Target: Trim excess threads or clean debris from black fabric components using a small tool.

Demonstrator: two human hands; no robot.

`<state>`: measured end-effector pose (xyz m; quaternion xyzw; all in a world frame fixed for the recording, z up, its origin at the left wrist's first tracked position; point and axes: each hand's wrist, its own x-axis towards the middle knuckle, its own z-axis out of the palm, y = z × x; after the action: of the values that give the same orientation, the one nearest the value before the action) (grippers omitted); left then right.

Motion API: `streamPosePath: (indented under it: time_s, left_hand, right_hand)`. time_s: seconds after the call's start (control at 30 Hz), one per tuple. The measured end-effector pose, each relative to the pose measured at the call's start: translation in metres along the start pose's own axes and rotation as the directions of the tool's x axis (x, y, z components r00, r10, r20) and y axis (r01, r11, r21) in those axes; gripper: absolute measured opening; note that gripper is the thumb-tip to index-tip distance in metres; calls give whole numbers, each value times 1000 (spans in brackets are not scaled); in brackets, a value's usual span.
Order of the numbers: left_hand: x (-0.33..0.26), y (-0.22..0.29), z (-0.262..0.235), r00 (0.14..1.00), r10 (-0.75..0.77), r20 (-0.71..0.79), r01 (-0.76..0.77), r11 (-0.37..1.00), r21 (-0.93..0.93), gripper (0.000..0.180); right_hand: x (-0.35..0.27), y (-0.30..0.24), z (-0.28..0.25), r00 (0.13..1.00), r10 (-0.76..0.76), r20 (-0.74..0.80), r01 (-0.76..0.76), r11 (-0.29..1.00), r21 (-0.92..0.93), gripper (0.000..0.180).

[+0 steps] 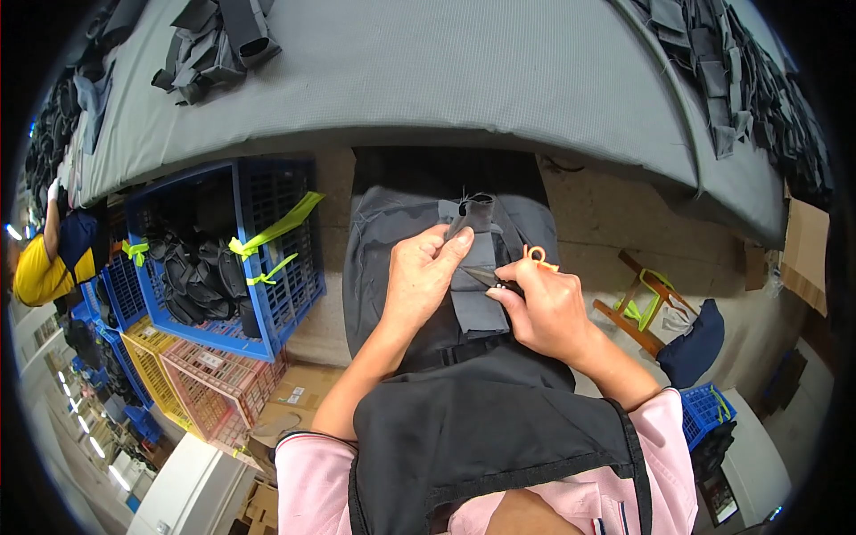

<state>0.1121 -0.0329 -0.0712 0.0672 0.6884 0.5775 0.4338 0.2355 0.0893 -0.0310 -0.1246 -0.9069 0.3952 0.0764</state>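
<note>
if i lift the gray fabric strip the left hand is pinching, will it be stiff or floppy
The gray fabric strip is probably floppy, since its upper end curls near the left hand. It likely weighs little, looking like thin cloth. Loose threads near its top may snag.

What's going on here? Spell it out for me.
A person in a black apron holds a dark grey fabric strip over their lap with the left hand. The right hand grips small scissors, blades pointing at the fabric; whether they are cutting I can't tell. More grey pieces lie on the covered table ahead, and a blue crate of dark items stands to the left.
</note>
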Motion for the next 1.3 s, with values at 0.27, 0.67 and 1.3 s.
streamPosePath:
  time_s: [0.27,0.67,1.3]
  left_hand:
    - [8,16,-4,966,-217,143,254,905,-341,27]
    - [14,77,-39,970,224,99,-176,918,-354,20]
    - [111,186,-103,418,906,69,-375,102,921,34]
  right_hand:
    - [-2,2,-10,921,363,141,-369,698,614,22]
    - [13,21,-44,940,339,-29,-234,706,668,28]
    - [268,171,-173,730,260,-632,-326,945,12,36]
